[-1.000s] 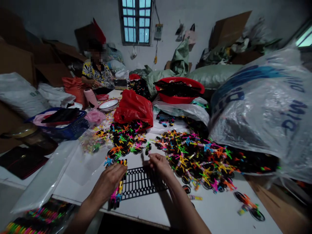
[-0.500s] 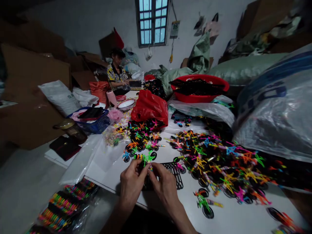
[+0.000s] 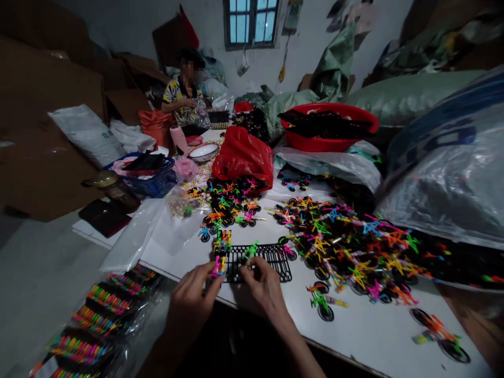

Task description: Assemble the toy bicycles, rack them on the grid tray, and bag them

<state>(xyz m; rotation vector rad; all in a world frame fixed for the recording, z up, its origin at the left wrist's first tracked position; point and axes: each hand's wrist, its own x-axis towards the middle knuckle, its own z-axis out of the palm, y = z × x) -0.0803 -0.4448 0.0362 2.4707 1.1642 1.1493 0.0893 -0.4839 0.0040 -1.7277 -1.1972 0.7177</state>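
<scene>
A black slotted plastic rack (image 3: 271,265) lies near the table's front edge. Small toy bicycles in orange, yellow and green (image 3: 223,240) stand packed at its left end. My left hand (image 3: 195,294) is at the rack's near left corner, thumb and fingers closed about a pink toy bicycle (image 3: 217,266) there; part of the grip is hidden. Over the middle of the rack, my right hand (image 3: 263,283) pinches a green toy bicycle (image 3: 250,253) between thumb and fingers.
A big heap of toy bicycles (image 3: 346,241) spreads on the right, a smaller pile (image 3: 228,202) behind the rack. Two bicycles lie apart at front right. Beyond are a red bag (image 3: 244,157), a red basin (image 3: 331,142) and a blue basket (image 3: 157,184). A co-worker (image 3: 183,100) sits far back.
My hands were together over the rack at the green toy bicycle. Now they are apart: the left has moved to the rack's left end, the right keeps the green bicycle. The view has tilted down.
</scene>
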